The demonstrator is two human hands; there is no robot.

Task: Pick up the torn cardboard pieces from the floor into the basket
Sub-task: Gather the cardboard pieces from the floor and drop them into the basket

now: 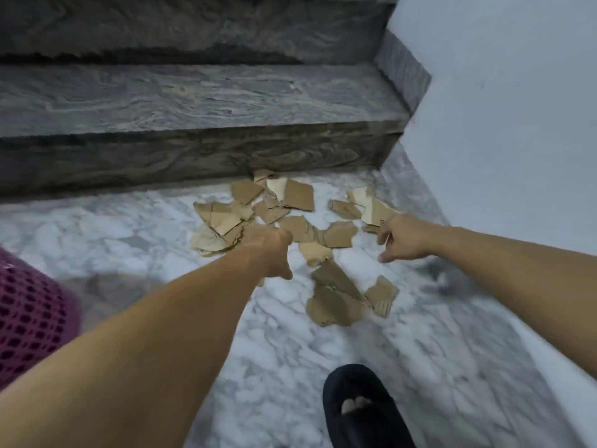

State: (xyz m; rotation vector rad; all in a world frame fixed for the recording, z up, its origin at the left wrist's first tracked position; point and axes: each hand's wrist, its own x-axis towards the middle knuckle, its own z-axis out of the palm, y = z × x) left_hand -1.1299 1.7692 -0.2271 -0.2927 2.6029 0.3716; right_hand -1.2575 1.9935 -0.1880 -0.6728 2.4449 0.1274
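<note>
The torn cardboard pieces (pixel 290 234) lie scattered on the marble floor (pixel 129 240), in a loose heap just near of the dark stone step (pixel 193 160), with a few larger scraps lying nearer. The basket (pixel 29 315), a pink mesh one, sits at the left edge of the view, well apart from the heap. Both hands are stretched out over the pile: the left hand (pixel 269 250) hangs above the left cluster, seen from behind, so I cannot tell how its fingers lie or whether it touches anything; the right hand (pixel 403 237) hovers near the right scraps with fingers loosely curled, apparently holding nothing. The pieces look light, thin and fairly stiff, lying flat on smooth stone, so they should slide rather than lift; a raised torn edge or an overlapping corner seems the best place to pinch, and several could probably be gathered at once.
</note>
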